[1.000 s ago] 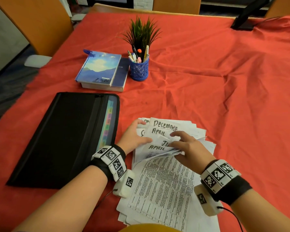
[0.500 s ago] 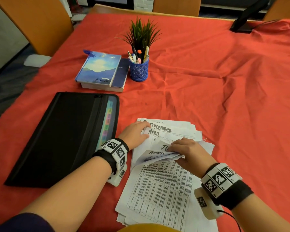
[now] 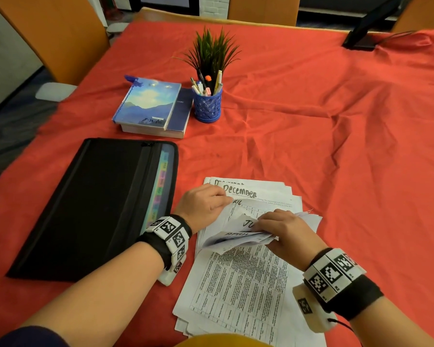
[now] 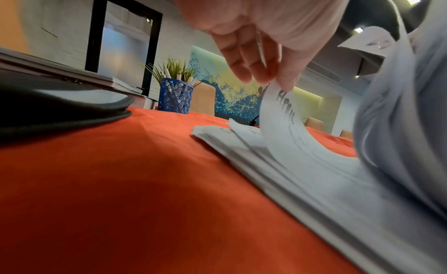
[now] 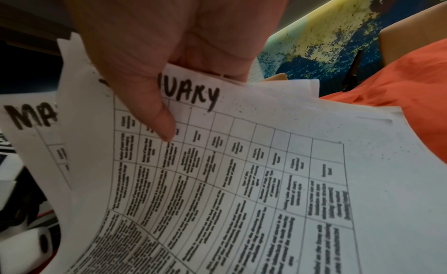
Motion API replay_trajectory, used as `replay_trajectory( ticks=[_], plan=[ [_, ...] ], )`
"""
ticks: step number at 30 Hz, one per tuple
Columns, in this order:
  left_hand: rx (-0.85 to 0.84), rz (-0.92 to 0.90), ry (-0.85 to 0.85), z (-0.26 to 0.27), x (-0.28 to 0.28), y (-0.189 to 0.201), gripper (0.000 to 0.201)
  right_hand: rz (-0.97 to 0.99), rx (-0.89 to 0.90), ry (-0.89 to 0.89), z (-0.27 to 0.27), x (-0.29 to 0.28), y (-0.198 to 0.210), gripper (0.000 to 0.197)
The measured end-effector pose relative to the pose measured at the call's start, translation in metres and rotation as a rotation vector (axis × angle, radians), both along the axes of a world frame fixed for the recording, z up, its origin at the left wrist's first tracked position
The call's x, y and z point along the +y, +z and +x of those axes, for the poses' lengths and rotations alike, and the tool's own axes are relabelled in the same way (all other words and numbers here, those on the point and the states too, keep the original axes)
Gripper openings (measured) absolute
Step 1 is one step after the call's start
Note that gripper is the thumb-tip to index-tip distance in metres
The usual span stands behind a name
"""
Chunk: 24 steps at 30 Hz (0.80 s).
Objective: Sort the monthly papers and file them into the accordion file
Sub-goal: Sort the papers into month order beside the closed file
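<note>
Your right hand holds a bent-back bunch of sheets from the pile of papers, with your thumb pressed on a page marked with a month name. Your left hand pinches the top corner of a sheet marked April. The pile lies on the red table, just beside the black accordion file, which lies flat to its left.
</note>
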<state>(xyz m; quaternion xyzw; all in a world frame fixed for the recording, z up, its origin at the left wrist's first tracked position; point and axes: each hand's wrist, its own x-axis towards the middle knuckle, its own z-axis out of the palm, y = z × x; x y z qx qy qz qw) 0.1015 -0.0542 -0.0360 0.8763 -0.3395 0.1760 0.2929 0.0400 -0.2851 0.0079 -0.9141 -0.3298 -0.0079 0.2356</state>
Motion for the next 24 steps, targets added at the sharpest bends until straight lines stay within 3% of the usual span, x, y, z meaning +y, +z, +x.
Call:
replay_trajectory(
  ticks=[3, 6, 10, 12, 13, 15, 18, 20, 24],
  plan=[
    [0.043, -0.039, 0.003, -0.007, 0.000, -0.004, 0.011, 0.001, 0.012, 0.004, -0.002, -0.001, 0.002, 0.030],
    [0.376, -0.012, 0.057, -0.011, -0.002, 0.004, 0.011, 0.008, 0.014, 0.011, -0.003, -0.003, 0.004, 0.026],
    [0.886, 0.052, 0.208, -0.003, 0.000, 0.001, 0.039, 0.020, 0.004, 0.012, -0.003, -0.003, 0.008, 0.024],
    [0.996, 0.004, 0.185, 0.000, 0.006, -0.004, 0.020, 0.019, 0.001, 0.009, -0.001, -0.003, 0.010, 0.021],
    [1.012, -0.019, 0.193, -0.001, 0.009, -0.005, 0.016, 0.016, 0.005, 0.011, 0.001, -0.002, 0.011, 0.020],
    [0.971, -0.115, 0.232, 0.002, 0.014, -0.004, 0.029, 0.005, 0.009, 0.016, 0.006, -0.003, 0.011, 0.022],
    [0.903, -0.397, 0.348, 0.012, 0.020, 0.012, 0.009, -0.020, 0.006, 0.012, 0.017, -0.002, 0.011, 0.029],
    [0.883, -0.553, 0.420, 0.020, 0.028, 0.026, 0.023, -0.029, 0.003, 0.004, 0.025, 0.001, 0.013, 0.026],
    [0.630, -0.619, 0.562, 0.034, 0.055, 0.057, 0.022, -0.071, -0.012, -0.016, 0.044, 0.004, 0.006, 0.022]
  ],
)
